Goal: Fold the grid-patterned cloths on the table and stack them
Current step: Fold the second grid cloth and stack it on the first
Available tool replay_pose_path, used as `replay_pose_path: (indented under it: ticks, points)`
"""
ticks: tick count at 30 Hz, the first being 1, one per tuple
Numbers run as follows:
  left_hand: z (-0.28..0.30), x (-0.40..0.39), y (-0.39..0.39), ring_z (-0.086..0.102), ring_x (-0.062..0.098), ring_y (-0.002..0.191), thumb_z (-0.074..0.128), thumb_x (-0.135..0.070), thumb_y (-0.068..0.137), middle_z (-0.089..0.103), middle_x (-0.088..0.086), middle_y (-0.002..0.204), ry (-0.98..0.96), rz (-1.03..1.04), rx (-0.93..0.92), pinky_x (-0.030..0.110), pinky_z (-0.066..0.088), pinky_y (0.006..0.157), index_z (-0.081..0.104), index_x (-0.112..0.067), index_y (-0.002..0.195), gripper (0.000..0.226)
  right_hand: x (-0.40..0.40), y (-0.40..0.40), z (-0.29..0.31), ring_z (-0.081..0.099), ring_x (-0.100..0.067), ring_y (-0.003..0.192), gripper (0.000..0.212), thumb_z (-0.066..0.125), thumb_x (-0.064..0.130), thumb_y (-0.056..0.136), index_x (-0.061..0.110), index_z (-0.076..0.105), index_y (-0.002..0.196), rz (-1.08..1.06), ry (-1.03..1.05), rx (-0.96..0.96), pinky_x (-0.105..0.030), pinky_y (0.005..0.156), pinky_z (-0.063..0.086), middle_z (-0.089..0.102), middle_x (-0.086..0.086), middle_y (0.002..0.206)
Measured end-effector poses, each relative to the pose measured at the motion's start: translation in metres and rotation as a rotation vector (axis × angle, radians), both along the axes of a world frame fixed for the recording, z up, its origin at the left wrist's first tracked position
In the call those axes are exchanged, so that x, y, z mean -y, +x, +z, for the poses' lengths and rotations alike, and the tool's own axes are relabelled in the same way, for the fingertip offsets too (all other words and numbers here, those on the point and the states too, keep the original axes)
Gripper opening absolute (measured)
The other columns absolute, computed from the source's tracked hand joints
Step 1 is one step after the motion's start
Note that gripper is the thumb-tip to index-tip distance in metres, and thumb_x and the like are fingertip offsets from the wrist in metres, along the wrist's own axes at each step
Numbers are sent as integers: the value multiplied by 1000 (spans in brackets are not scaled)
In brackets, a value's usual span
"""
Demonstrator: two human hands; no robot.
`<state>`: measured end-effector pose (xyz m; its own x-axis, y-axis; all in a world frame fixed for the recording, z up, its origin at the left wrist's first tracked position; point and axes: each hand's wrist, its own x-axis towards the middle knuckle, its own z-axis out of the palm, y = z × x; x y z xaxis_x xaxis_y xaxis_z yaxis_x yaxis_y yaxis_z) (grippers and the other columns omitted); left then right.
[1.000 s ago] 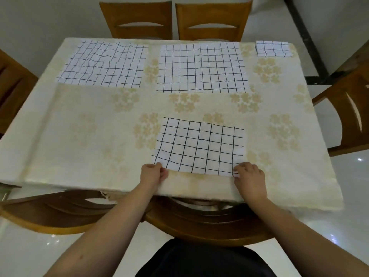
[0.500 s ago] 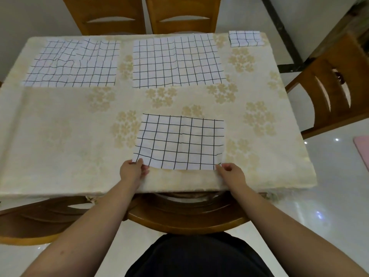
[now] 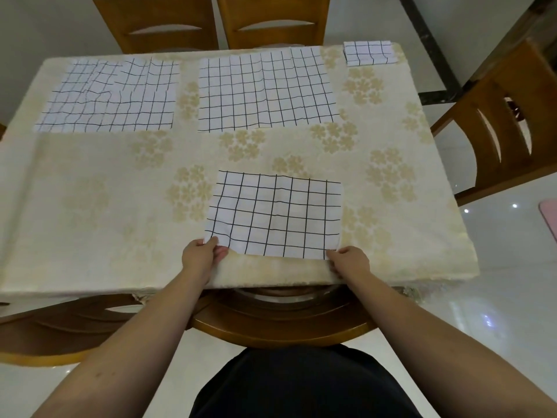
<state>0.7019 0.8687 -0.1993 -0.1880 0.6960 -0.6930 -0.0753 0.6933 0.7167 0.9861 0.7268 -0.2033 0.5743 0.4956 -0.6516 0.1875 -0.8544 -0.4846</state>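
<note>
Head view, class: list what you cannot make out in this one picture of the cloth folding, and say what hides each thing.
- Folded stack, far right corner: too small to count its cloths.
- Near cloth: whether single or already folded; only its top face shows.
- Left hand and right hand: fingertips tucked under the cloth's near corners.
- Two far chairs: tops cut off by the frame's upper edge.
- Table legs: hidden by the tablecloth.

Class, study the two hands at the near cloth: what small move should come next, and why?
Probably lift the near edge and carry it to the far edge. The left hand and right hand each pinch a near corner of the near cloth, which lies flat on the table.
</note>
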Motion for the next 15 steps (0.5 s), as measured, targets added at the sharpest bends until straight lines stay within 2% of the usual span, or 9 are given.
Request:
replay_pose_path:
  ticks: [3, 6, 8, 10, 12, 15]
  points:
    - [0, 0, -1, 64, 21, 67, 61, -5, 93, 60, 18, 80, 18, 1, 8, 25, 60, 60, 42, 0, 135, 47, 0, -2, 6, 65, -24, 81, 12, 63, 24, 85, 14, 64, 80, -6, 3, 51, -29, 72, 48, 71, -6, 82]
    - [1, -3, -5, 64, 21, 68, 60, -5, 93, 60, 18, 81, 29, 22, 16, 25, 60, 58, 41, -1, 135, 46, 2, 3, 10, 66, -18, 70, 20, 59, 16, 91, 10, 61, 71, 8, 104, 10, -28, 60, 45, 68, -3, 69]
    - [1, -6, -9, 65, 21, 69, 61, -5, 93, 61, 19, 84, 21, 34, 24, 26, 60, 60, 40, -2, 136, 47, 7, 9, 12, 72, -13, 74, 27, 57, 15, 95, -1, 60, 74, -10, 212, -117, -28, 67, 48, 70, -9, 70]
    - [0, -9, -12, 65, 22, 69, 61, -5, 93, 62, 20, 84, 14, 47, 44, 29, 61, 64, 39, -1, 136, 49, 13, 17, 15, 72, -10, 82, 27, 57, 16, 96, -8, 64, 88, -25, 280, -208, -30, 78, 52, 74, -12, 83]
    - [0, -11, -12, 64, 22, 68, 61, -4, 93, 61, 19, 82, 7, 57, 71, 32, 61, 67, 37, 0, 138, 51, 16, 24, 16, 71, -13, 94, 22, 56, 15, 97, -5, 65, 96, -71, 317, -329, -32, 86, 53, 73, -10, 93]
    - [0, -13, -12, 60, 20, 67, 60, -3, 93, 58, 17, 77, -16, 83, 127, 34, 61, 66, 38, 4, 138, 50, 13, 29, 20, 67, -18, 106, 16, 50, 12, 99, 2, 61, 93, -141, 335, -519, -32, 93, 52, 67, -5, 95]
